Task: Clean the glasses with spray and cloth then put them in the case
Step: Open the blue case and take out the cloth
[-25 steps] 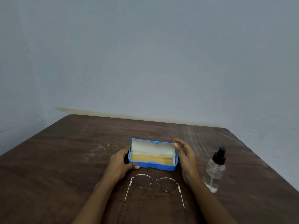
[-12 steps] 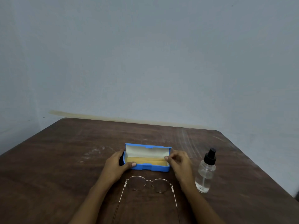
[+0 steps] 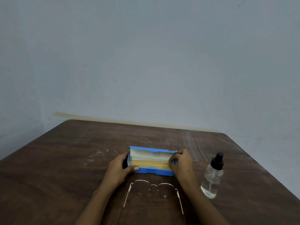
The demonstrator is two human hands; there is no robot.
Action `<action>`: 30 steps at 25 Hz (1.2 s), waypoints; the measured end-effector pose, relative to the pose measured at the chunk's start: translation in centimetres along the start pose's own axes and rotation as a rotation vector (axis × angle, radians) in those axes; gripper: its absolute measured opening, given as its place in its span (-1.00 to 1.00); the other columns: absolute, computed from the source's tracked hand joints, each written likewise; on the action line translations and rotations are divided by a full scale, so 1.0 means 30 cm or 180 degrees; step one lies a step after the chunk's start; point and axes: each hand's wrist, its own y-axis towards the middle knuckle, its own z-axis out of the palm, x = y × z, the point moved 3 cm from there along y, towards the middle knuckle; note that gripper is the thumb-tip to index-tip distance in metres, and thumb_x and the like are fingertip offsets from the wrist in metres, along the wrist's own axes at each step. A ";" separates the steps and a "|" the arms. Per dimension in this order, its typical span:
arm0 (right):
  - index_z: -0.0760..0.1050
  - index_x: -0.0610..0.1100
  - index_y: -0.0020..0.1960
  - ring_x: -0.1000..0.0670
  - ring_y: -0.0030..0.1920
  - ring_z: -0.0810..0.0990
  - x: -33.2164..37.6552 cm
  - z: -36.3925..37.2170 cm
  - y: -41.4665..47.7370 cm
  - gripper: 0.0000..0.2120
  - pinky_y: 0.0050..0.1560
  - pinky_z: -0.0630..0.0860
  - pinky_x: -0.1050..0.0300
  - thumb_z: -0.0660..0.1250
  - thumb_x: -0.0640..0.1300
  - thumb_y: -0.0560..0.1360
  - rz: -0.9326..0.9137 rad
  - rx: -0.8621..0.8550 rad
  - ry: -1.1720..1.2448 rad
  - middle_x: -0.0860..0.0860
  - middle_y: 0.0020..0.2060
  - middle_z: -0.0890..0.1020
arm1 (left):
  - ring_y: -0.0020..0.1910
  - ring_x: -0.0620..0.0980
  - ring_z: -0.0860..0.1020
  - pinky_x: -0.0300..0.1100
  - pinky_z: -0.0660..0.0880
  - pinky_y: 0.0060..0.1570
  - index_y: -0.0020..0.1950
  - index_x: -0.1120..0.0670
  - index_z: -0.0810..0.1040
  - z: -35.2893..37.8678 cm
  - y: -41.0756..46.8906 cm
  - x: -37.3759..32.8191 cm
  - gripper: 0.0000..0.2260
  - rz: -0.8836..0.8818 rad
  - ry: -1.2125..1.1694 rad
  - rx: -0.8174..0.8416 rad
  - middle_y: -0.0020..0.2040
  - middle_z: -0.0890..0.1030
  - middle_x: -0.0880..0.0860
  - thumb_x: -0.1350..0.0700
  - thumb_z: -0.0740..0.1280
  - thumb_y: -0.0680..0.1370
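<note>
One pair of glasses [image 3: 152,188] lying unfolded by the table's [image 3: 65,159] near edge, just in front of one open blue case [image 3: 152,171]. Left hand [image 3: 119,168] clamped round the case's left end, thumb on its front wall; right hand [image 3: 182,164] curled over the right end, fingertips [image 3: 171,161] on the one yellow cloth [image 3: 149,164] inside. One spray bottle [image 3: 211,179] upright toward the right edge.

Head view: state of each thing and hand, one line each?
case: open, lid up, on the table
cloth: lying flat inside the case
glasses: unfolded, on the table in front of the case, untouched
spray bottle: upright, black nozzle on, partly full, untouched
left hand: grips the case's left end
right hand: seems to pinch the cloth's right end
</note>
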 end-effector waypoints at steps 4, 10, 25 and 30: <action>0.60 -0.20 -0.12 0.02 0.04 0.47 0.004 0.007 0.001 -0.94 0.00 0.43 0.25 0.35 -0.26 0.45 0.0035 0.0009 -0.0152 -0.07 0.08 0.48 | 0.32 0.06 0.39 -0.16 0.34 0.19 0.40 0.11 0.28 -0.003 0.000 0.001 -0.33 0.0007 -0.0018 0.0004 0.38 0.40 0.12 0.08 0.47 0.36; 0.59 -0.13 -0.17 0.00 0.02 0.47 0.016 -0.019 -0.022 -0.94 -0.04 0.45 0.17 0.34 -0.20 0.45 0.0123 -0.0127 -0.0082 -0.04 -0.01 0.47 | 0.31 0.06 0.40 -0.21 0.33 0.14 0.39 0.10 0.29 -0.006 -0.002 0.000 -0.33 0.0026 0.0006 -0.0007 0.37 0.41 0.12 0.07 0.48 0.35; 0.45 -0.03 -0.26 0.04 -0.26 0.51 0.082 -0.097 -0.060 -0.80 -0.28 0.43 0.23 0.30 -0.29 0.46 0.0199 0.0567 0.1763 0.02 -0.34 0.55 | 0.31 0.07 0.39 -0.11 0.36 0.22 0.40 0.10 0.28 -0.007 -0.006 -0.007 -0.32 -0.0079 -0.0025 -0.0010 0.38 0.40 0.12 0.06 0.48 0.35; 0.43 -0.08 -0.20 0.23 -0.37 0.55 0.087 -0.102 -0.061 -0.85 -0.43 0.44 0.41 0.23 -0.26 0.52 0.0322 0.0607 0.2233 0.03 -0.31 0.54 | 0.31 0.06 0.39 -0.12 0.36 0.21 0.40 0.10 0.28 -0.006 -0.007 -0.008 -0.31 -0.0114 0.0018 -0.0019 0.38 0.40 0.12 0.04 0.48 0.35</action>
